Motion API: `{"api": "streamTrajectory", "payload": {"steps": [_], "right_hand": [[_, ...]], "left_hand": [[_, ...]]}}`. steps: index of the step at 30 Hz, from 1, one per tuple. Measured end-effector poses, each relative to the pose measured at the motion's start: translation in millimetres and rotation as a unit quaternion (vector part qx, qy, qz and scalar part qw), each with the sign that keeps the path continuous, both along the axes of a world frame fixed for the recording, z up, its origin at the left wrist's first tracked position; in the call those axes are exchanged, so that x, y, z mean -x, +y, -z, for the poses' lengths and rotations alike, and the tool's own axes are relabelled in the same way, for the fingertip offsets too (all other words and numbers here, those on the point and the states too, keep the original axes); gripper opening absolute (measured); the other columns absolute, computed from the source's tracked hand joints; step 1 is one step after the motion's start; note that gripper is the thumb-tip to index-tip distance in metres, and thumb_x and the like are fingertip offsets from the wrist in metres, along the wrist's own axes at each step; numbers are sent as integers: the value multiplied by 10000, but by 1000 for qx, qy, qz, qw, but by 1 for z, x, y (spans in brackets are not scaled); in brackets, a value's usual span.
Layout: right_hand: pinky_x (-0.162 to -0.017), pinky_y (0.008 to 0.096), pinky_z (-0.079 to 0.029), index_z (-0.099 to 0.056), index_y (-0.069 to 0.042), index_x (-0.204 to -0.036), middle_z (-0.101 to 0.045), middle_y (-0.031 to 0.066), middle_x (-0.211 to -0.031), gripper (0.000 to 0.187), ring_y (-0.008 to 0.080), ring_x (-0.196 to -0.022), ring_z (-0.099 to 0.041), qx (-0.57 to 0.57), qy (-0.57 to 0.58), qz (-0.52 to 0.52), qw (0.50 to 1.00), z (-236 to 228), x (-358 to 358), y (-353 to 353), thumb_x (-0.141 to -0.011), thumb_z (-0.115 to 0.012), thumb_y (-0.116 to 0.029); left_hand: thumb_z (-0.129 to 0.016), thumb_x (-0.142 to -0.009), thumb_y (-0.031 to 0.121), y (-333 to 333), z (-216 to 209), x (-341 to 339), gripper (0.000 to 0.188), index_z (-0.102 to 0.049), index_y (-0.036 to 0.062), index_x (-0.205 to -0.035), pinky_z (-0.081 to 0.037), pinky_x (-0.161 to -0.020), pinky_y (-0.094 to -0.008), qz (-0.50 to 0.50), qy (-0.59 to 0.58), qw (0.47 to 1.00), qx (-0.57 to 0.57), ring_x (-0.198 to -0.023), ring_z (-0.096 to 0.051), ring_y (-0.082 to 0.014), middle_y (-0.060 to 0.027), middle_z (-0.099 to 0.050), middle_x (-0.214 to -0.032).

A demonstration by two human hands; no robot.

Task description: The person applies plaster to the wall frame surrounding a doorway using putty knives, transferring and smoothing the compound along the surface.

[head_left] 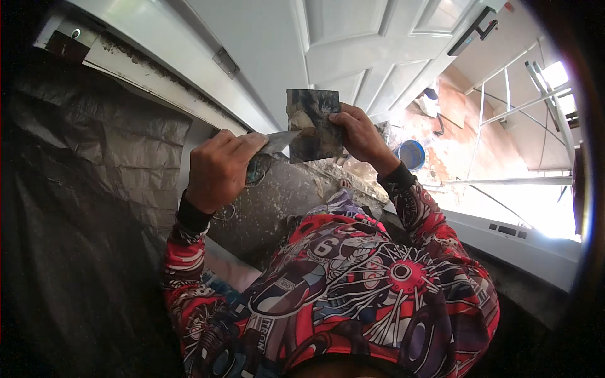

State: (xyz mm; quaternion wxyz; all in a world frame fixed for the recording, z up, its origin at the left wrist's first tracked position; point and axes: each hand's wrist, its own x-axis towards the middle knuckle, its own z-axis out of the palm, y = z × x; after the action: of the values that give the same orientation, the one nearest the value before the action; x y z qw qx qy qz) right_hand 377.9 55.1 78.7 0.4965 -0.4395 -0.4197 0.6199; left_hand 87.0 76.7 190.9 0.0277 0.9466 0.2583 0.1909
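Paste (300, 121) was judged to be in the gathering step. The dark board (320, 133) was clamped in the right grip (362, 133), ahead of the patterned shirt (372, 277); the flat scraper (279, 143) was clamped in the left grip (222, 165), tip contact unclear. Steady support and shallow scraping were judged necessary next.

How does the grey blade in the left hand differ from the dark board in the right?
The dark board looks larger and roughly rectangular; the visible grey blade is narrower. The board carries pale smears, while the blade looks more evenly grey. Both are thin, flat and held up in front of the person.
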Motion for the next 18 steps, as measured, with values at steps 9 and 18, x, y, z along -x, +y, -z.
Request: {"api": "streamTrajectory", "payload": {"steps": [9, 18], "right_hand": [[-598, 257, -473, -597, 39, -979, -605, 36, -841, 215, 98, -683, -561, 74, 142, 34, 987, -7, 12, 4, -956, -455, -121], [-712, 274, -540, -604, 50, -988, -649, 69, -899, 214, 129, -769, -638, 70, 105, 28, 992, -1, 16, 1, -940, -493, -127]], "left_hand": [[-587, -757, 23, 1, 7, -6, 320, -672, 74, -1062, -515, -609, -381, 9, 43, 999, 28, -707, -609, -259, -84, -691, -888], [-617, -847, 93, 24, 31, 11, 191, -649, 5, -1014, -482, -571, -372, -53, 33, 953, 298, -653, -633, -257, -207, -595, -741]]}}
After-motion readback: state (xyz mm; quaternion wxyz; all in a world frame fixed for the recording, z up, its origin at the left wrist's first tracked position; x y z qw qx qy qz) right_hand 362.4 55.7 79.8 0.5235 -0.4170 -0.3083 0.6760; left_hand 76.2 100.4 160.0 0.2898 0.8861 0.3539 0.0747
